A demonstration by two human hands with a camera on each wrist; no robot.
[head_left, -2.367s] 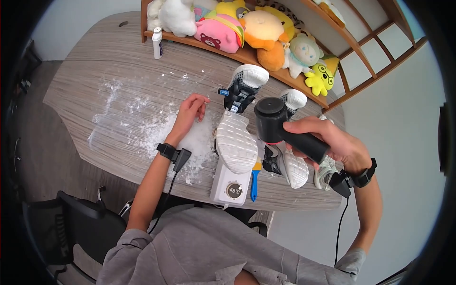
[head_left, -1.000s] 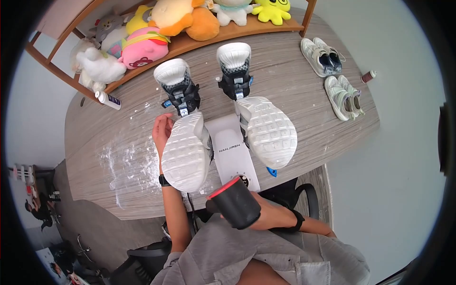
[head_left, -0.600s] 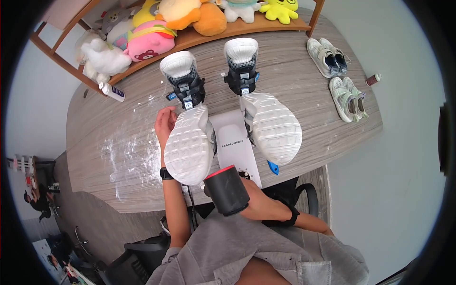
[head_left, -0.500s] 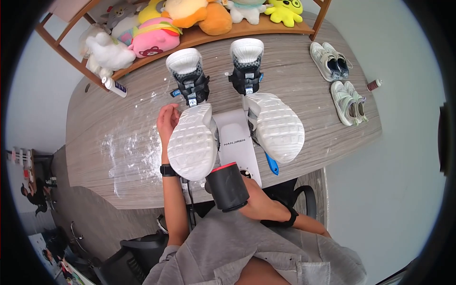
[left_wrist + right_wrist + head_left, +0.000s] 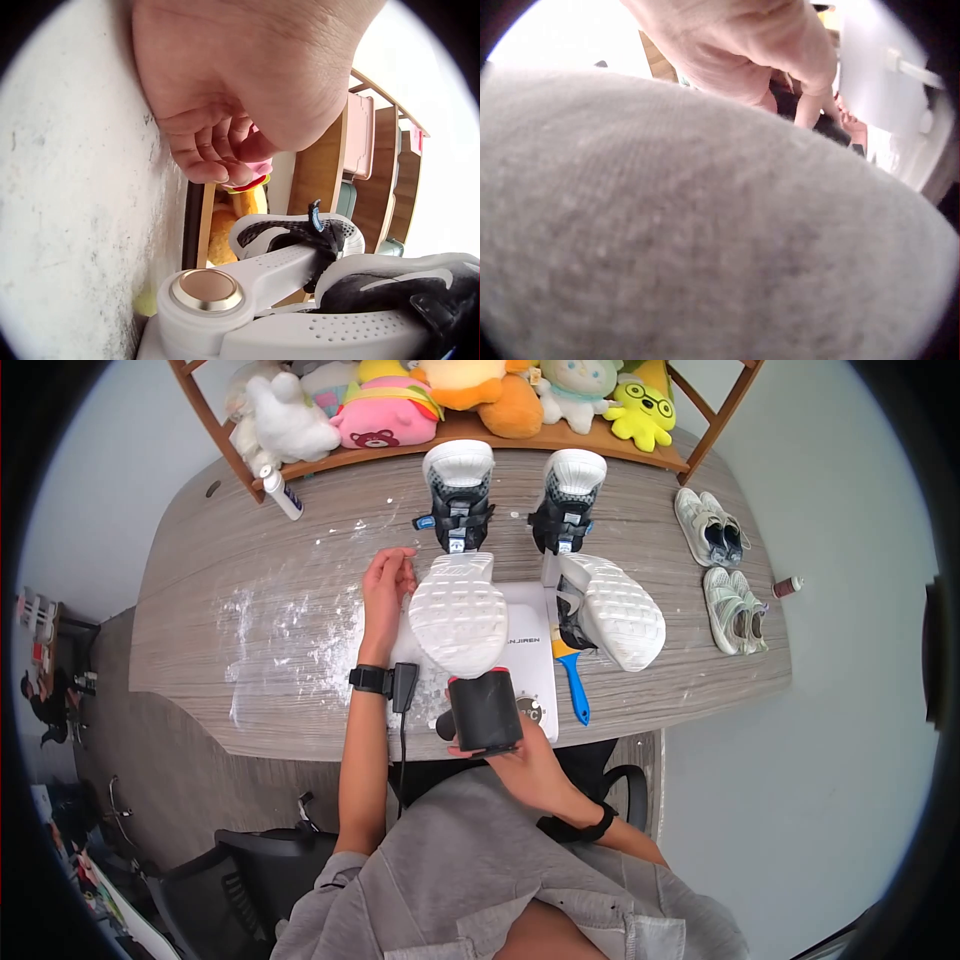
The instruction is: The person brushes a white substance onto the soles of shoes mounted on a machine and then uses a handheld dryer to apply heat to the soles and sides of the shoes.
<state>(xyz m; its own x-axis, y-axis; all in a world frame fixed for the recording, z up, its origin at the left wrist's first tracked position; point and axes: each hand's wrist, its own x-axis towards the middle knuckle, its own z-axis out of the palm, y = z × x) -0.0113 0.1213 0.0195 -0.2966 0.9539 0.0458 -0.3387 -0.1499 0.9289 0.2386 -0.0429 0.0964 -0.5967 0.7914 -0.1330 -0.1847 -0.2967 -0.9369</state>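
A black handheld device (image 5: 485, 712) with a red rim is gripped by the right hand (image 5: 535, 768), its fingers curled round it and partly hidden; it is held over the near edge of the table (image 5: 180, 660), just beside the sole of the left near shoe (image 5: 458, 615). Nothing is held by the left hand (image 5: 387, 600), whose fingers are loosely bent beside that shoe, near scattered white powder (image 5: 335, 645). Four black-and-white shoes are borne by a white machine (image 5: 525, 622) marked in dark letters, its near end partly covered by the device. To its right, a blue-handled brush (image 5: 577, 695) is laid toward the near edge. Two pairs of pale shoes (image 5: 735, 610) and a brown bottle (image 5: 788, 586) are placed by the right edge; a white bottle (image 5: 283, 495) is set near the far left corner. Plush toys (image 5: 385, 415) are lined up on a wooden shelf (image 5: 560, 442) along the far edge.
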